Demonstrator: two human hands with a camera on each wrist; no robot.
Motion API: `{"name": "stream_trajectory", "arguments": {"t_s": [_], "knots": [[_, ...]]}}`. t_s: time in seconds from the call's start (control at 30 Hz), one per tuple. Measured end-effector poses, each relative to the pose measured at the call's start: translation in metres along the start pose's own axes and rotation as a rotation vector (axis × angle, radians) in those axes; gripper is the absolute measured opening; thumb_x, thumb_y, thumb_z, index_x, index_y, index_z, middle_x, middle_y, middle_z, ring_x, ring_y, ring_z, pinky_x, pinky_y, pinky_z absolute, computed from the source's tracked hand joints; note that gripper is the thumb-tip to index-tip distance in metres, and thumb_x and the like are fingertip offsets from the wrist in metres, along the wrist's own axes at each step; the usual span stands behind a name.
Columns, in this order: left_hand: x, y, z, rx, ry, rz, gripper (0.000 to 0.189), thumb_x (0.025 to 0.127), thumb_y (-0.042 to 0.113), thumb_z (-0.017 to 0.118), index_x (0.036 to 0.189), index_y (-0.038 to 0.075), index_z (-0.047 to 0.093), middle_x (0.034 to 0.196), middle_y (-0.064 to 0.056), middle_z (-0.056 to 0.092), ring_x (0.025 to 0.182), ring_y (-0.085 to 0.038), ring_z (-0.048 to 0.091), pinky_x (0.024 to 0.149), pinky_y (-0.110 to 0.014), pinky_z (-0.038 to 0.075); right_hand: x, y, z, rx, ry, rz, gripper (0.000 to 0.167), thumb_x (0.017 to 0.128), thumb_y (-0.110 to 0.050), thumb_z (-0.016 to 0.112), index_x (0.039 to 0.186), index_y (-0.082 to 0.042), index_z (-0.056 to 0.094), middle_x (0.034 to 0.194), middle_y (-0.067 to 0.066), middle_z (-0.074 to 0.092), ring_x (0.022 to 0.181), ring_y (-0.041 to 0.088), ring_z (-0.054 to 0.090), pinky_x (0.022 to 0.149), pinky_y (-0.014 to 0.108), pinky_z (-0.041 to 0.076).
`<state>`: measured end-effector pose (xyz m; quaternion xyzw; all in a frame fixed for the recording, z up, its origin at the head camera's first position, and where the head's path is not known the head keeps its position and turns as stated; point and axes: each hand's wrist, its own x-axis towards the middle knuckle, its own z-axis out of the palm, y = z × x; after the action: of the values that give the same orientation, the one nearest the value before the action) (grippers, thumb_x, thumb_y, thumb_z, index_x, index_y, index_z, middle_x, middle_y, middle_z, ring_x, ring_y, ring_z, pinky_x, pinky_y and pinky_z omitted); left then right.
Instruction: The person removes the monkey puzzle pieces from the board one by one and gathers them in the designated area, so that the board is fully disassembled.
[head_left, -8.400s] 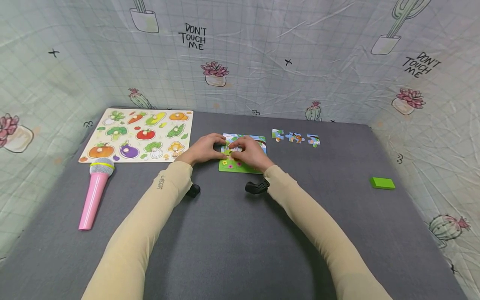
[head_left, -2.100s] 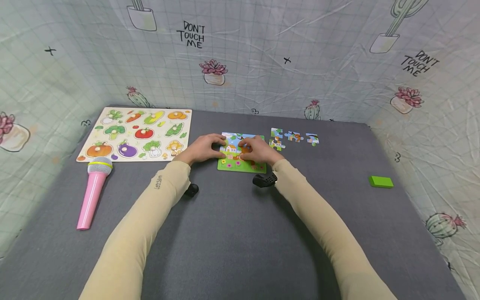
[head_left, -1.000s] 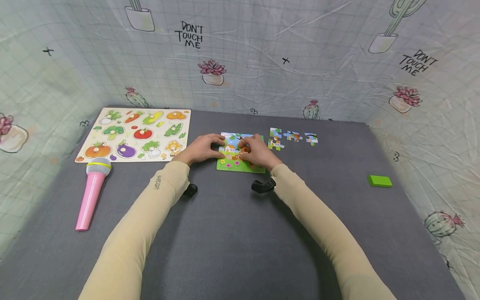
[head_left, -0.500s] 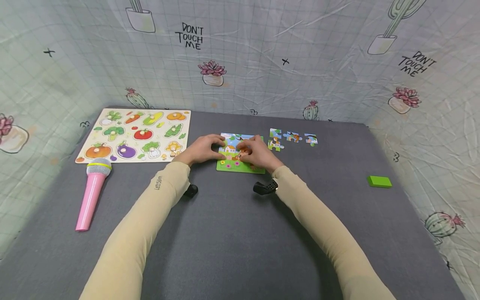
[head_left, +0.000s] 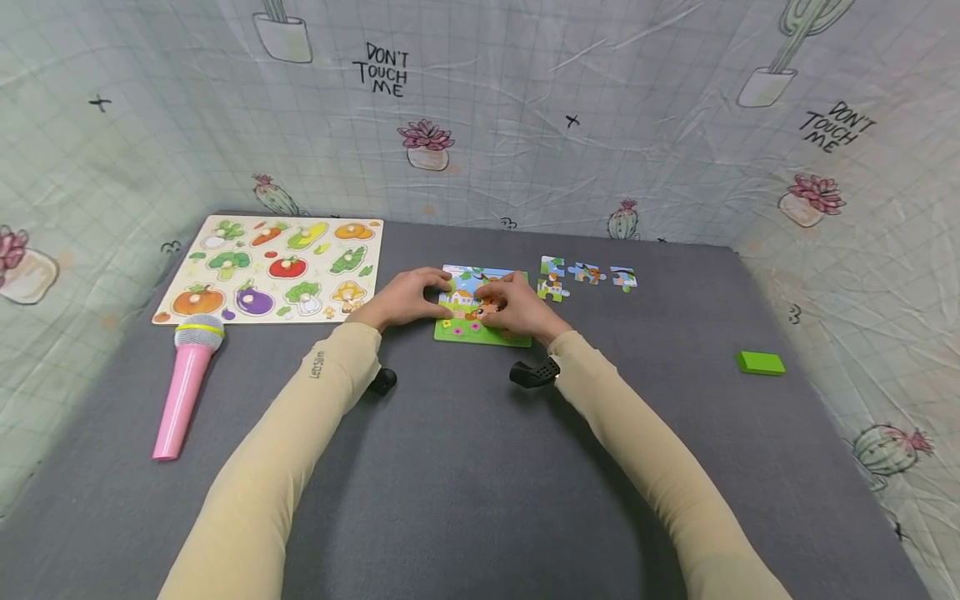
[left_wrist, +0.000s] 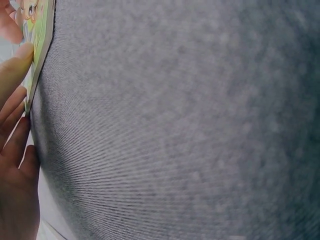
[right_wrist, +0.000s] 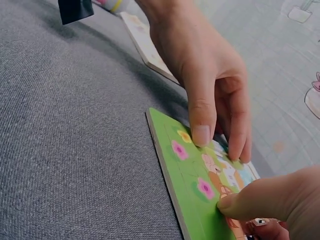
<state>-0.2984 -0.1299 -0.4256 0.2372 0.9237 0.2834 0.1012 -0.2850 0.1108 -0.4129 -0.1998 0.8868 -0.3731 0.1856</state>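
A small jigsaw puzzle (head_left: pixel 472 335) with a green lower border, pink flowers, a house and a brown animal lies on the table. My left hand (head_left: pixel 405 298) holds its left side, thumb on the face and fingers along the far part, as the right wrist view shows. My right hand (head_left: pixel 522 306) is bent over the middle and right of the puzzle. Its thumb (right_wrist: pixel 235 204) and fingers pinch at the puzzle piece (head_left: pixel 489 307) with the brown animal, and they hide much of it. Several loose puzzle pieces (head_left: pixel 587 272) lie beyond the right hand.
At the left is a vegetable peg board (head_left: pixel 322 267), with a pink toy microphone (head_left: pixel 183 392) touching its near edge. A green block (head_left: pixel 761 363) sits far right on the grey table (head_left: pixel 465 483). Printed cloth (head_left: pixel 487 183) hangs behind.
Compared with 8.4 seconds ago, another loose piece lies right of the puzzle, and my right hand has shifted slightly rightward. Over the last second the hands hardly move.
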Motion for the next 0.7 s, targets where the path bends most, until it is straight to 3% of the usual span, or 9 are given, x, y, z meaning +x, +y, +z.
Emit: {"name": "stream_trajectory", "arguments": {"t_s": [0.13, 0.47, 0.7], "knots": [[0.0008, -0.0005, -0.0002, 0.001, 0.000, -0.002, 0.054, 0.086, 0.034, 0.076, 0.129, 0.004, 0.062, 0.149, -0.010, 0.043, 0.140, -0.030, 0.035, 0.116, -0.044, 0.028, -0.0008, -0.0005, -0.0006, 0.038, 0.004, 0.042, 0.042, 0.093, -0.013, 0.067, 0.134, -0.008, 0.059, 0.130, 0.016, 0.029, 0.102, 0.027, 0.042, 0.080, 0.039, 0.040], [-0.0004, -0.0016, -0.0010, 0.014, 0.010, 0.006, 0.053, 0.086, 0.034, 0.076, 0.128, 0.004, 0.063, 0.146, -0.011, 0.045, 0.139, -0.030, 0.036, 0.115, -0.045, 0.029, 0.0001, 0.0039, 0.0009, 0.067, 0.051, 0.029, 0.042, 0.092, -0.024, 0.070, 0.129, -0.006, 0.063, 0.124, 0.014, 0.036, 0.104, 0.025, 0.037, 0.083, 0.040, 0.042], [0.0002, -0.0024, 0.0008, 0.005, 0.021, 0.016, 0.049, 0.086, 0.033, 0.076, 0.125, 0.004, 0.065, 0.145, -0.011, 0.046, 0.138, -0.030, 0.038, 0.115, -0.044, 0.030, -0.0003, 0.0045, 0.0036, 0.088, 0.104, 0.059, 0.033, 0.095, -0.015, 0.065, 0.127, -0.006, 0.064, 0.129, 0.013, 0.036, 0.106, 0.027, 0.038, 0.085, 0.041, 0.042]]}}
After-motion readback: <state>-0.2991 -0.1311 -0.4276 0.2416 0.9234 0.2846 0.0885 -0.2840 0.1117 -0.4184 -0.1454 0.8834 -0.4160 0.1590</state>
